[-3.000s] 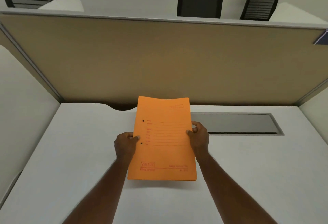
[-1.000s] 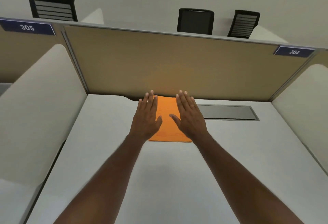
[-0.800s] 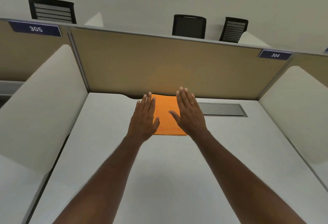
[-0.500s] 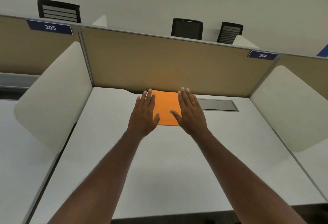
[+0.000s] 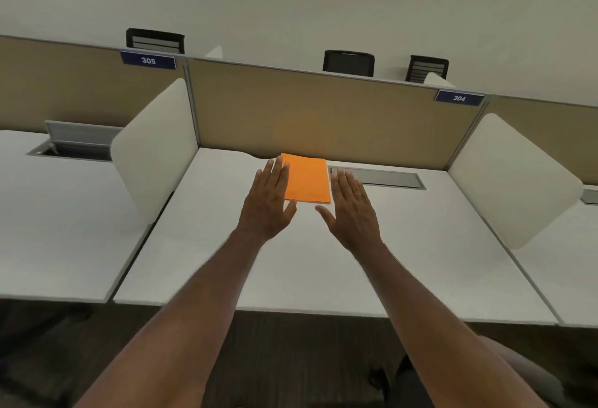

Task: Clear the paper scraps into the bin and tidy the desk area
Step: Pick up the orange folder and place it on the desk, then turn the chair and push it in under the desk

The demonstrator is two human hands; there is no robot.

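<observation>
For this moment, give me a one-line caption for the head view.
Both open hands, left hand and right hand, hover near a flat orange paper folder on the white desk.

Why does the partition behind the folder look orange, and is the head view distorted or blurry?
Head view: the folder throws an orange glow onto the partition; wide-angle bending tilts the partition's top edge; forearms blur slightly at the edges; lighting soft, no glare on the desk.

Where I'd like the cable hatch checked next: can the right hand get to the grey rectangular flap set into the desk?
Probably yes. The right hand hovers open just left of the grey rectangular flap, with only bare white desk between them. The flat orange paper folder lies further left, out of the way.
</observation>
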